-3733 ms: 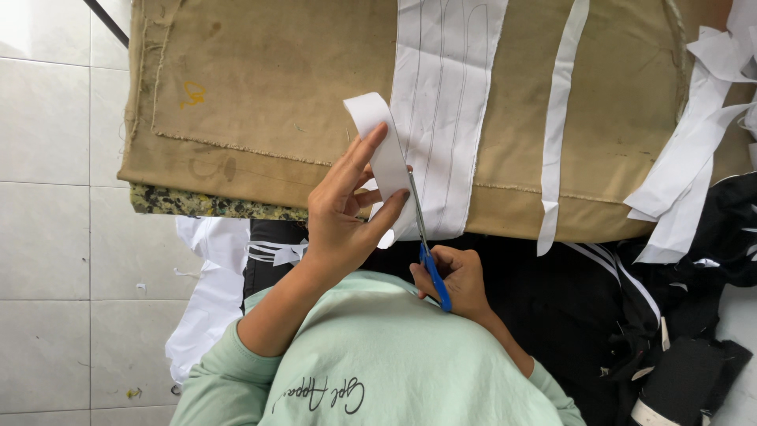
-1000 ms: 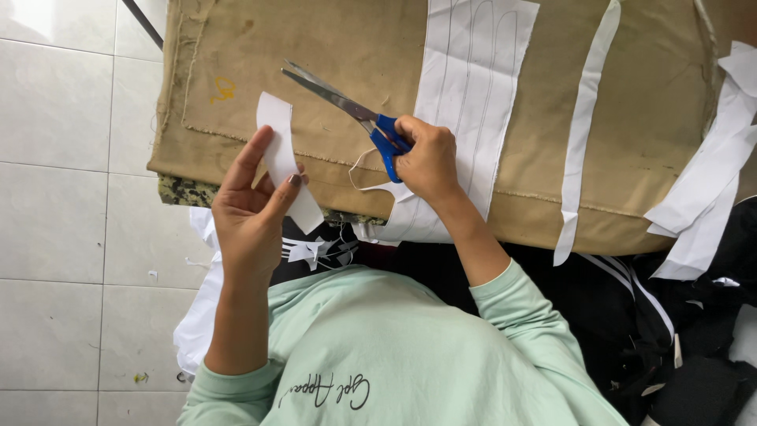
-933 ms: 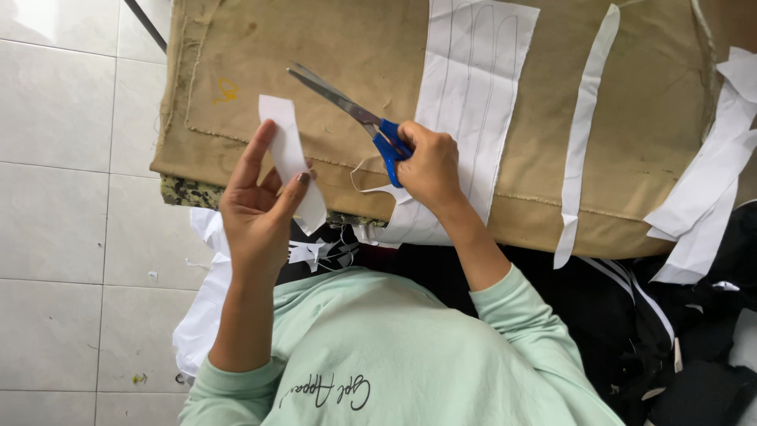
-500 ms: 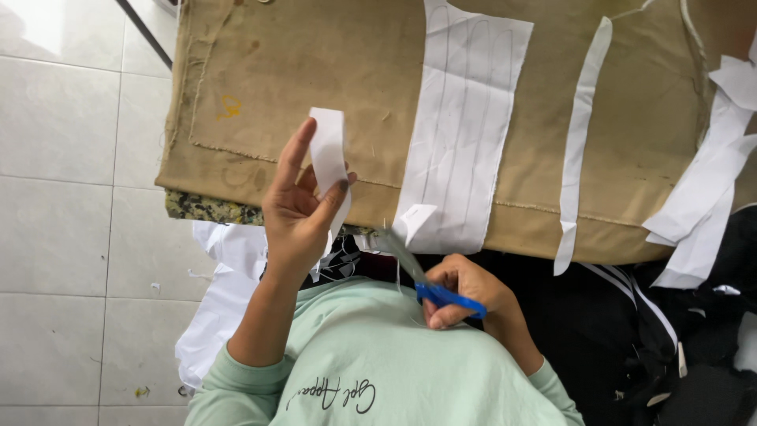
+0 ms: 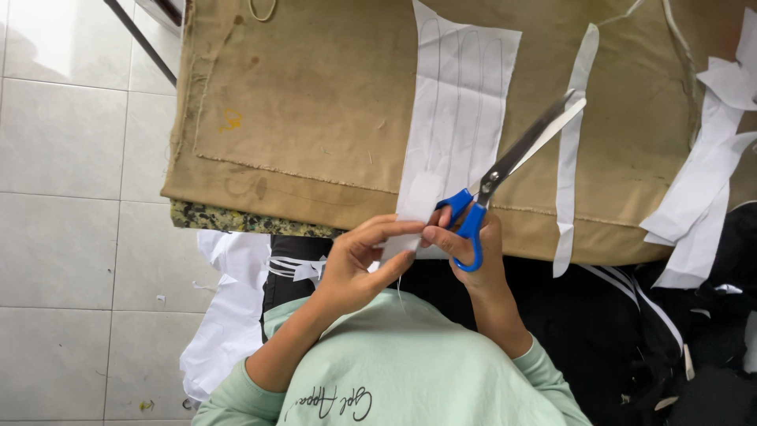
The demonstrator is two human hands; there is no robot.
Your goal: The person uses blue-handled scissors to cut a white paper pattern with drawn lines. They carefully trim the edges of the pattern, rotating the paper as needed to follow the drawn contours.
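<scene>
Your right hand [image 5: 477,256] holds the blue-handled scissors [image 5: 505,170] with the fingers threaded through the loops, and the blades point up and to the right over the table, closed or very nearly so; they are not on any fabric at this moment. Your left hand [image 5: 359,264] has its thumb and forefinger pinched narrowly on the bottom edge of the white marked fabric piece [image 5: 457,134], right where it hangs over the near edge of the tan cloth-covered table [image 5: 300,118]. The fingertips of both hands meet at that lower edge, so this looks like a handling step and not a cutting one: you seem to be picking up or separating the end of the piece while the scissors sit idle in your grip.

The piece itself lies flat on the table, with long pencilled lines running along it (they read as cutting guides, though they are faint from here). A cut white strip [image 5: 572,158] lies just beside it to the right, and a heap of loose white strips [image 5: 702,197] is draped over the far right edge.

The next move would call for a firm hold on that lower edge, the blades opened, and their tips swung down to meet one of the lines.
</scene>
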